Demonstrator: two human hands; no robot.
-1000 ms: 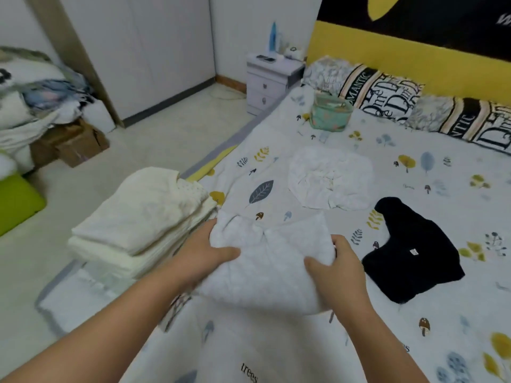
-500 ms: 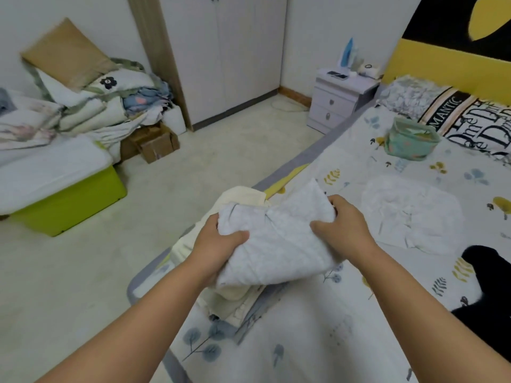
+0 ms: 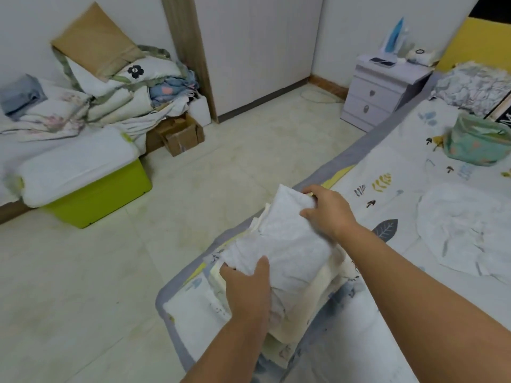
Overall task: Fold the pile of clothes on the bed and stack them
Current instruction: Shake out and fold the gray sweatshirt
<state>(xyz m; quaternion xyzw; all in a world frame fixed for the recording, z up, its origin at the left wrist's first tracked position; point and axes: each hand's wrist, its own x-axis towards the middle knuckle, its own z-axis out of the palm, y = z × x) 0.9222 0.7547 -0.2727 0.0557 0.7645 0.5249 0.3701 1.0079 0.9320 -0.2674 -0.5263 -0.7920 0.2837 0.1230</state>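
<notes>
Head camera view, looking down at the corner of the bed point(image 3: 359, 172) nearest the floor. Your two hands hold one folded white garment point(image 3: 287, 239) on top of the stack of cream folded clothes point(image 3: 312, 308) at the bed's edge. The garment's long axis runs diagonally, from the near left up to the far right, roughly along the bed's grey border. Your left hand point(image 3: 249, 288) grips its near end, thumb on top and fingers curled underneath. Your right hand point(image 3: 329, 211) pinches its far corner, fingers curled over the cloth. One crumpled white garment point(image 3: 464, 230) lies unfolded farther right on the leaf-printed sheet, well apart from the stack. One teal pouch point(image 3: 475, 145) sits beyond it, near the pillows. On the floor stand one lime-green bin point(image 3: 105, 194) with a white lid, one cardboard box point(image 3: 182, 136), and one two-drawer nightstand point(image 3: 378, 100).
</notes>
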